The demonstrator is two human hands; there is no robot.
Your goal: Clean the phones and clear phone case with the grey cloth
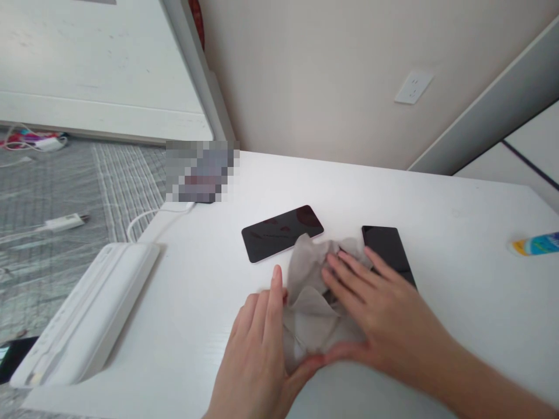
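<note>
A crumpled grey-beige cloth (312,323) lies bunched on the white table between my two hands. My left hand (257,343) closes on its left side, with the index finger raised and the thumb along the near edge. Spread over the cloth's right part are the fingers of my right hand (379,308); its thumb rests at the near edge, close to the left thumb. Just beyond the cloth is a dark-screened phone (279,233). A second black phone-like device (384,247) lies partly hidden behind my right hand.
A white power strip (98,308) stands at the table's left edge. A white cable (148,215) leads to a blurred-out device (205,174). A blue-and-yellow tube (539,244) lies far right. The wall with an outlet (414,87) bounds the table's back.
</note>
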